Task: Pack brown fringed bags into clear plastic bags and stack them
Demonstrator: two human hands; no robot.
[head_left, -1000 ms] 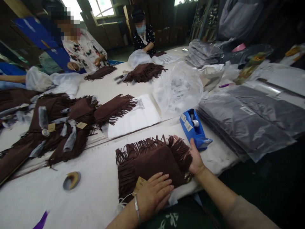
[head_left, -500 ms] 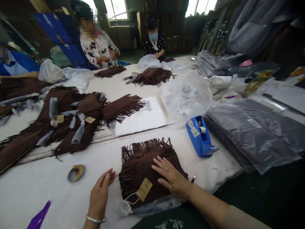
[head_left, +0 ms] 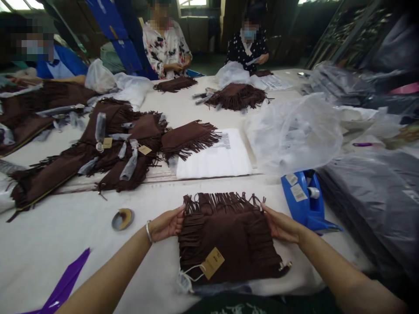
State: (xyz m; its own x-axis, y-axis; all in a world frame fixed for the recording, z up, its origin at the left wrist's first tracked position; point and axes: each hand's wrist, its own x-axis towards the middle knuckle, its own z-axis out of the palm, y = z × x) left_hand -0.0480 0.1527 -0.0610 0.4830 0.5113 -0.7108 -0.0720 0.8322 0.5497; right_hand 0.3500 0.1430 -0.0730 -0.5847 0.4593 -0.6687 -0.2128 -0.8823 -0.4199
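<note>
- Fringed piece (head_left: 235,235): brown suede-like cloth, matt, soft nap.
- Tag (head_left: 212,263) on it: tan kraft paper, dull.
- Desk (head_left: 65,235): covered in white cloth, matt, slightly grubby.
- Tape dispenser (head_left: 306,205): blue plastic, smooth and glossy, with paper labels.
- Bag (head_left: 294,131): thin clear plastic, crinkled, shiny.
- Bracelet (head_left: 148,231): bright metal.

Left of your left hand (head_left: 166,224) the counter (head_left: 59,235) is open, except for a tape roll (head_left: 122,219) and a purple strip (head_left: 65,283). Just beside your right hand (head_left: 283,224), the dispenser (head_left: 307,200) and grey bags (head_left: 376,200) block the way. Ahead runs a narrow bare band, bounded by a white sheet (head_left: 216,159) and a brown pile (head_left: 108,161).
</note>
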